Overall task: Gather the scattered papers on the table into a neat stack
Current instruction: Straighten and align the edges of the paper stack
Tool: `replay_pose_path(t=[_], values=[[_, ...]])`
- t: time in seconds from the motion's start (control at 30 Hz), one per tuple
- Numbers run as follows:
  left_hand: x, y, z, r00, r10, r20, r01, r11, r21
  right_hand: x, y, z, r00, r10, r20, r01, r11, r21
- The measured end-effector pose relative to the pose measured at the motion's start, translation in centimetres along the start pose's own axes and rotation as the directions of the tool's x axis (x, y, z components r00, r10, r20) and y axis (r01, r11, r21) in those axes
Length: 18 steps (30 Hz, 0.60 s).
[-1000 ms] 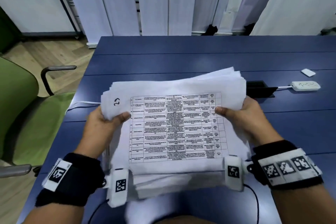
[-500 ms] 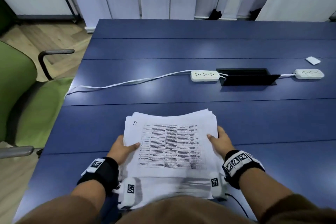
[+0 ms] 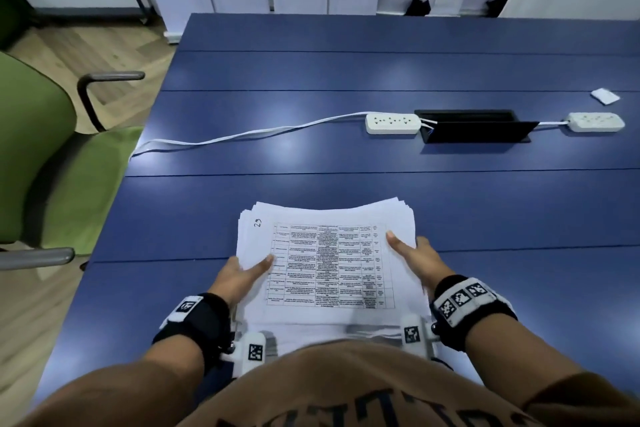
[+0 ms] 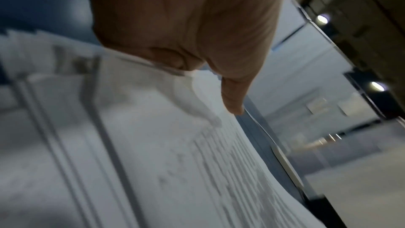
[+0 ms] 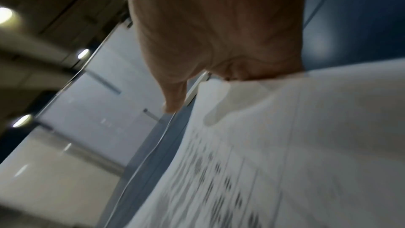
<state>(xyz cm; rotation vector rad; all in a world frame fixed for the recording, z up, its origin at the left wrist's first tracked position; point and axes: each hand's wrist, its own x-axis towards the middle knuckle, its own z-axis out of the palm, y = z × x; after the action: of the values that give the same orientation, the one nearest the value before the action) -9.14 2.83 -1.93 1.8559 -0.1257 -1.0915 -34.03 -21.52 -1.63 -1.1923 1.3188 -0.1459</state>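
A thick stack of white papers [image 3: 329, 253], the top sheet printed with a table, is held over the near part of the blue table [image 3: 311, 156]. My left hand [image 3: 242, 274] grips its left edge, thumb on top and fingers hidden underneath. My right hand [image 3: 415, 260] grips the right edge the same way. In the left wrist view the left hand [image 4: 186, 41] has its thumb on the blurred stack of papers [image 4: 131, 145]. In the right wrist view the right hand [image 5: 219, 41] clasps the stack of papers [image 5: 285, 145]. The sheets' far edges are slightly fanned.
Two white power strips [image 3: 393, 123] [image 3: 595, 121] lie mid-table beside a black cable hatch [image 3: 474, 126], and a white cord [image 3: 242, 135] trails to the left edge. A small white card [image 3: 605, 95] lies far right. A green chair [image 3: 41, 156] stands left of the table.
The stack came down from a raised position in front of the camera towards the near table edge, both hands still gripping its sides. The power strip behind it became visible.
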Motion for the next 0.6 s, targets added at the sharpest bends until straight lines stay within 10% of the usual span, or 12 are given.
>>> replay_pose_path(t=[0.3, 0.6], values=[[-0.5, 0.2, 0.4, 0.991, 0.132, -0.034, -0.135, 0.984, -0.119, -1.4, -0.2, 0.0, 0.989, -0.148, -0.01, 0.148, 0.985, 0.083], [-3.7, 11.5, -0.5, 0.702, 0.624, -0.342, -0.712, 0.615, -0.338, -8.2, -11.5, 0.5, 0.741, -0.596, -0.309, 0.671, 0.652, 0.352]])
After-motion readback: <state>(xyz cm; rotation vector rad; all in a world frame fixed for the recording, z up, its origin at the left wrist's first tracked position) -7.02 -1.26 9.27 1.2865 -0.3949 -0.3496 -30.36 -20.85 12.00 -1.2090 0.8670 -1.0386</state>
